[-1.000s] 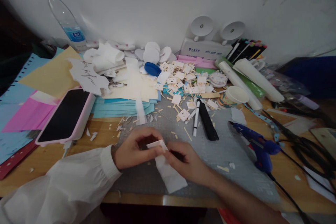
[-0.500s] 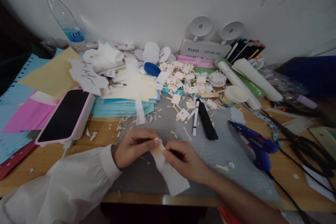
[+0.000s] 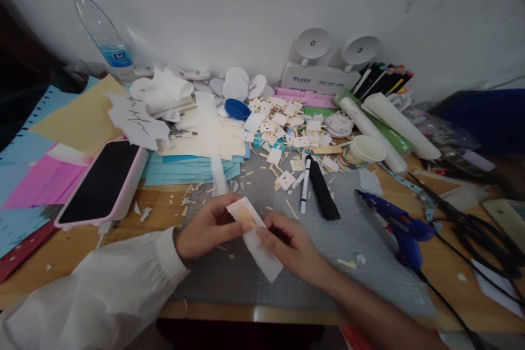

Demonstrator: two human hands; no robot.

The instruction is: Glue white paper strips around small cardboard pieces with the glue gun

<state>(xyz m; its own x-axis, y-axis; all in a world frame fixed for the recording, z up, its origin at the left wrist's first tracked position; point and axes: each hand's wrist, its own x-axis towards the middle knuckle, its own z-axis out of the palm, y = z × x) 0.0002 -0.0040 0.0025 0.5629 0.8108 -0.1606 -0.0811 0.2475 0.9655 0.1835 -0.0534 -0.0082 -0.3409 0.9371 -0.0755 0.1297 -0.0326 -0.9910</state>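
Observation:
Both hands pinch one white strip, thin and soft-looking, above the grey cutting mat. My left hand is closed on its upper left edge with thumb and fingers. Closed on its right side, near the middle, is my right hand. A yellowish patch shows on the upper part of the strip; whether it is a separate piece I cannot tell. Past the hands lie a white marker and a black tool-like object. Small cut scraps are strewn about the mat.
A heap of small white squares with faces lies at the back. On the right are a blue glue gun, black scissors and a paper cup. A phone, coloured paper and a bottle stand or lie left.
The strip's top end has risen and come into fuller view above my left thumb. Its lower end has drawn up toward the hands, and my left hand has shifted slightly.

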